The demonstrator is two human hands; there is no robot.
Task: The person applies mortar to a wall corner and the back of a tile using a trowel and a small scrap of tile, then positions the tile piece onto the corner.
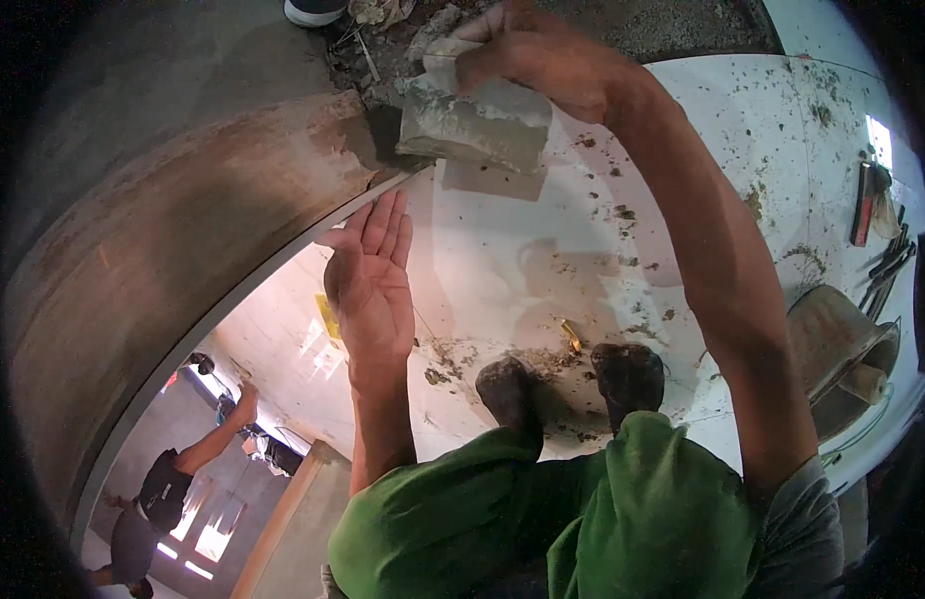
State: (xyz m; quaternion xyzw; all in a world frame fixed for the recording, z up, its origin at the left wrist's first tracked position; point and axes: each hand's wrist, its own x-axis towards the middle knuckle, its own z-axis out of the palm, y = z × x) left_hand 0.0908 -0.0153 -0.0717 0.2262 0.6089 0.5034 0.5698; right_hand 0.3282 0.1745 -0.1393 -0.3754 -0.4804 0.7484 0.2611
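Observation:
My right hand (497,55) is raised at the top centre, its fingers gripping the upper part of a grey, mortar-smeared slab (475,135). Below and left of the slab my left hand (375,270) is held out palm up, empty, with fingers straight, beside a thin pale edge strip (253,280) along a curved, rough concrete face (183,230). The slab hangs over the white, dirt-spotted tiled surface (482,299). Whether it touches anything behind it is unclear.
My feet (625,371) rest on the white surface near a small yellow item (570,335). At right lie a dirty bucket (832,349) and tools (864,205). A co-worker (158,494) with a raised arm appears lower left. A dark shoe (312,10) is at the top.

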